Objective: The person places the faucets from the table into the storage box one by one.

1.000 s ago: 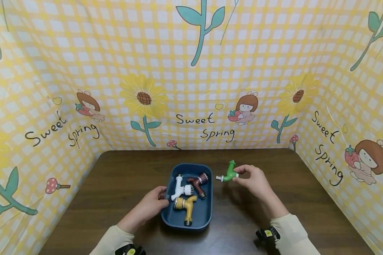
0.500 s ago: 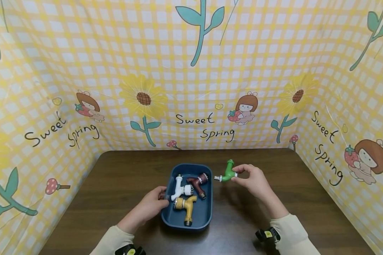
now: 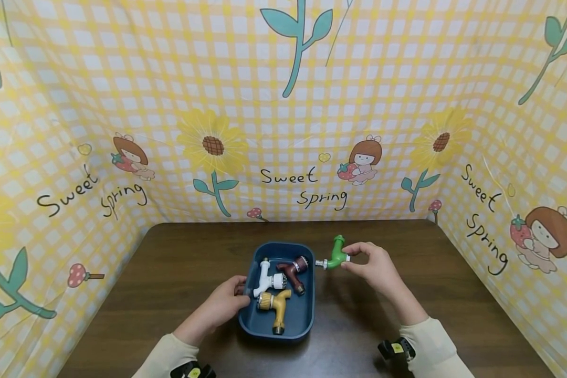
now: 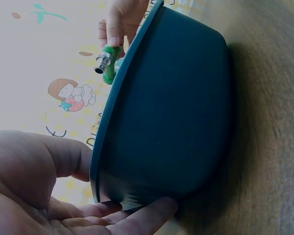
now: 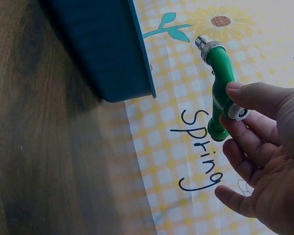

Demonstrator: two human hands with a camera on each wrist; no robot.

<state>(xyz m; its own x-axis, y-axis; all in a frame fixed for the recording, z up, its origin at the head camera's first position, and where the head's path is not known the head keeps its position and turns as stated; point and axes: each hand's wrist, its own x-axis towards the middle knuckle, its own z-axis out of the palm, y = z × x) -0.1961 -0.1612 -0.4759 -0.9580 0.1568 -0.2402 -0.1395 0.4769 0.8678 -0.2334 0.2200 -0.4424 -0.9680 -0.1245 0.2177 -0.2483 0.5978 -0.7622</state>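
In the head view, my left hand (image 3: 219, 304) holds the left rim of a dark blue plastic tray (image 3: 300, 321). The left wrist view shows its thumb over the rim and fingers against the outer wall (image 4: 166, 107). Inside the tray lie a white tap (image 3: 266, 283), a dark red-brown tap (image 3: 291, 271) and a yellow tap (image 3: 280, 310). Beyond the tray's right rim, my right hand (image 3: 378, 268) pinches a green tap (image 3: 336, 257) between thumb and fingers. Its metal threaded end (image 5: 204, 43) points toward the tray, above the table.
The tray stands on a dark brown wooden table (image 3: 184, 257). A yellow checked cloth (image 3: 283, 126) with printed flowers and figures rises behind the table and along both sides. Each wrist wears a black strapped device (image 3: 397, 347).
My right hand has carried the green tap slightly left, closer to the tray's right rim. The left hand, the tray and the taps inside look unmoved.
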